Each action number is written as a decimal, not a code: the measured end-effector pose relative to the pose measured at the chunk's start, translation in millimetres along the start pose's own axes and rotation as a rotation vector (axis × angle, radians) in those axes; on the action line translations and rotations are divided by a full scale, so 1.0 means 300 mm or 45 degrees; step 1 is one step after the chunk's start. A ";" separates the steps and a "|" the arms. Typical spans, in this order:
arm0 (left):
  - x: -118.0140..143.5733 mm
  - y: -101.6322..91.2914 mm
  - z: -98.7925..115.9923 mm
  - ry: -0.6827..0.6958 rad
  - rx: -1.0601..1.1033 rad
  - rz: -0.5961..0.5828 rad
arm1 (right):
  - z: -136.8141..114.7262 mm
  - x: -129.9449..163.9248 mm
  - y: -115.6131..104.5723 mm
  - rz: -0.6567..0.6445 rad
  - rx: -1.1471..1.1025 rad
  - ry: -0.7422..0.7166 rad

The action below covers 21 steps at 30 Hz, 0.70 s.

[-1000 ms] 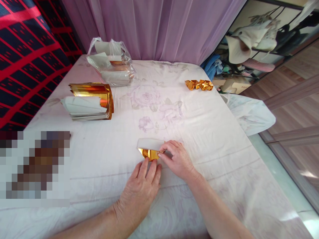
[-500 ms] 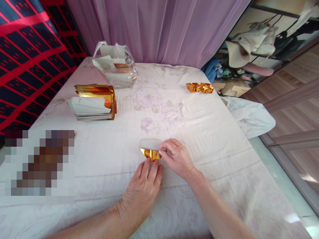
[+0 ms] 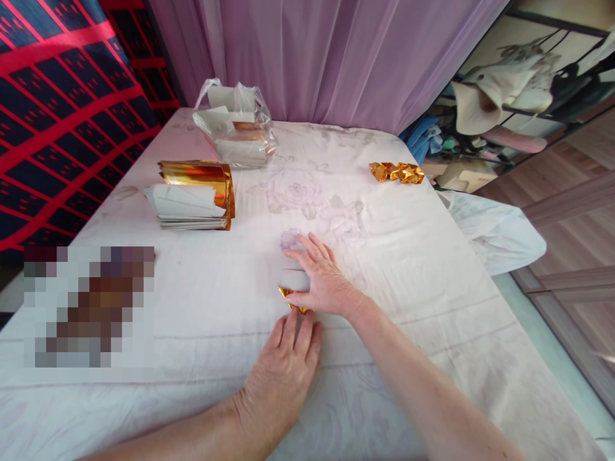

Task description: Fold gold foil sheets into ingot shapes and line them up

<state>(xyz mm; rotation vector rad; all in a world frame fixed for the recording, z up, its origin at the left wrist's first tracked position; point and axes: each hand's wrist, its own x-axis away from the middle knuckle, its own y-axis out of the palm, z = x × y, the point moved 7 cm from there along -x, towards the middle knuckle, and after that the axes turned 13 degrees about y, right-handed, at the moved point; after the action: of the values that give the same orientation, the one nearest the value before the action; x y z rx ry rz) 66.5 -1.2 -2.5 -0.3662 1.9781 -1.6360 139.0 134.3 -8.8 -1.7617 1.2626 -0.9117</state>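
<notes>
A small folded paper (image 3: 291,282), gold foil on one side and white on the other, lies on the pale flowered cloth (image 3: 394,256). My right hand (image 3: 321,282) lies flat on top of it with the fingers spread, hiding most of it. My left hand (image 3: 283,371) rests just below, its fingertips touching the paper's near gold edge. Neither hand grips anything.
A stack of gold-and-white paper sheets (image 3: 195,198) sits at the left. Behind it is a clear plastic bag (image 3: 235,125) with more sheets. Several folded gold pieces (image 3: 396,172) lie at the far right edge. A blurred patch covers the near left.
My right hand stopped pinching the paper's right end and moved up and left, now pressing flat over it with open fingers. The left hand stayed at the near edge.
</notes>
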 end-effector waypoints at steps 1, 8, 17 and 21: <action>0.001 0.002 0.001 0.002 0.000 -0.001 | -0.003 -0.006 0.002 -0.017 0.006 0.008; -0.001 -0.006 0.000 0.002 0.001 0.046 | -0.022 -0.031 0.004 -0.045 0.035 0.062; -0.002 -0.003 -0.002 0.014 0.009 0.009 | -0.015 -0.068 0.022 0.090 -0.082 0.097; -0.004 -0.002 -0.007 0.015 0.010 -0.010 | 0.046 -0.052 -0.040 0.160 -0.417 -0.010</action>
<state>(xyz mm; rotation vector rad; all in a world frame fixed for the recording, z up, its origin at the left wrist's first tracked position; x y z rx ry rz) 66.2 0.9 -1.5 -0.3626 1.9807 -1.6542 152.0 154.3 -6.2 -1.9043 1.5682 -0.6535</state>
